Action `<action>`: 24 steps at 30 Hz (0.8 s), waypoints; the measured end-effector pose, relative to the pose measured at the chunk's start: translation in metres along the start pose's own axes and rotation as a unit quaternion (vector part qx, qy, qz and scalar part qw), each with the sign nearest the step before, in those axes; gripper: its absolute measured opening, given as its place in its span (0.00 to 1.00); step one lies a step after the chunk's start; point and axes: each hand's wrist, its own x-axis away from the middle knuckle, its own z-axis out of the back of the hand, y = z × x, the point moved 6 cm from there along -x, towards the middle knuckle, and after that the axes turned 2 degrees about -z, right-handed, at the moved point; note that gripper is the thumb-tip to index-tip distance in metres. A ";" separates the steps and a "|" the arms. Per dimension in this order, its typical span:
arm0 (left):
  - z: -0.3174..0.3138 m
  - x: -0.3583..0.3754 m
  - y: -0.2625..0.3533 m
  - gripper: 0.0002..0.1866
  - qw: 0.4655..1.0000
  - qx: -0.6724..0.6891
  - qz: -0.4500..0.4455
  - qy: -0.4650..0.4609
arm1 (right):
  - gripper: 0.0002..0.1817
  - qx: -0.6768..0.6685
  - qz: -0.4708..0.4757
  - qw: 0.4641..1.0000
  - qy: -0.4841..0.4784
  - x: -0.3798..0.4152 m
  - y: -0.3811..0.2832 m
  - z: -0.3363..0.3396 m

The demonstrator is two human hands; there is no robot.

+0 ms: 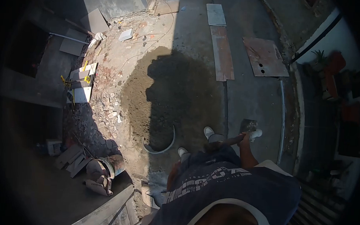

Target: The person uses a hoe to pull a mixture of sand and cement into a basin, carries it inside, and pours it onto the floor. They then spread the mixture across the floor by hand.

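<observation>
My right hand [246,138] is out at my right side, its fingers closed around the handle of what looks like a shovel [249,125]. The dark flat blade shows just beyond the hand, and a small white item [257,133], too small to name, is beside it. My left hand [175,166] is low at my left side, mostly hidden by shadow and my shirt; its fingers cannot be made out. Before my shoes spreads a wide heap of damp grey-brown sand or mortar [139,95], partly in shadow. A pale curved strip [159,152] lies at its near edge.
Flat boards [221,54] and a panel with two holes [265,56] lie on the floor ahead. Rubble [109,104] and a yellow-marked tool on white boards [81,83] are at left. A tipped bucket [115,165] stands lower left. A red item [335,64] shows at right.
</observation>
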 end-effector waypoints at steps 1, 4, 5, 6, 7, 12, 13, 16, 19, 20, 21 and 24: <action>0.002 0.001 -0.021 0.38 1.000 0.022 0.013 0.011 | 0.07 -0.006 -0.034 0.999 -0.024 0.017 0.004 -0.007; 0.018 0.014 -0.085 0.39 0.988 0.118 0.074 0.064 | 0.06 0.068 -0.007 0.997 -0.043 0.063 0.020 -0.030; 0.025 0.010 -0.110 0.40 0.984 0.138 0.082 0.077 | 0.06 0.070 0.012 0.996 -0.049 0.073 0.027 -0.035; 0.033 0.006 -0.137 0.40 0.981 0.149 0.086 0.087 | 0.06 0.087 0.008 0.995 -0.053 0.083 0.037 -0.038; 0.042 -0.003 -0.171 0.41 0.983 0.136 0.082 0.096 | 0.06 0.099 0.004 0.993 -0.058 0.091 0.049 -0.039; 0.102 0.034 -0.160 0.40 0.941 0.240 0.189 0.145 | 0.05 0.179 0.012 0.983 -0.030 0.113 0.102 -0.035; 0.112 0.026 -0.153 0.40 0.948 0.228 0.181 0.130 | 0.05 0.188 0.006 0.982 -0.030 0.116 0.109 -0.037; 0.134 0.006 -0.035 0.40 0.982 0.128 0.139 0.024 | 0.07 0.215 0.008 0.976 -0.033 0.142 0.138 -0.040; 0.107 -0.019 0.079 0.44 0.978 0.064 0.121 -0.159 | 0.07 0.240 0.026 0.970 -0.010 0.145 0.155 -0.059; 0.093 -0.021 0.114 0.46 0.966 0.034 0.109 -0.231 | 0.08 0.247 0.028 0.969 0.004 0.141 0.163 -0.066; 0.078 -0.022 0.138 0.46 0.950 0.009 0.122 -0.286 | 0.07 0.251 0.033 0.967 0.018 0.133 0.173 -0.075; 0.029 -0.057 0.152 0.44 0.924 -0.077 0.080 -0.365 | 0.07 0.274 0.054 0.959 0.050 0.091 0.207 -0.118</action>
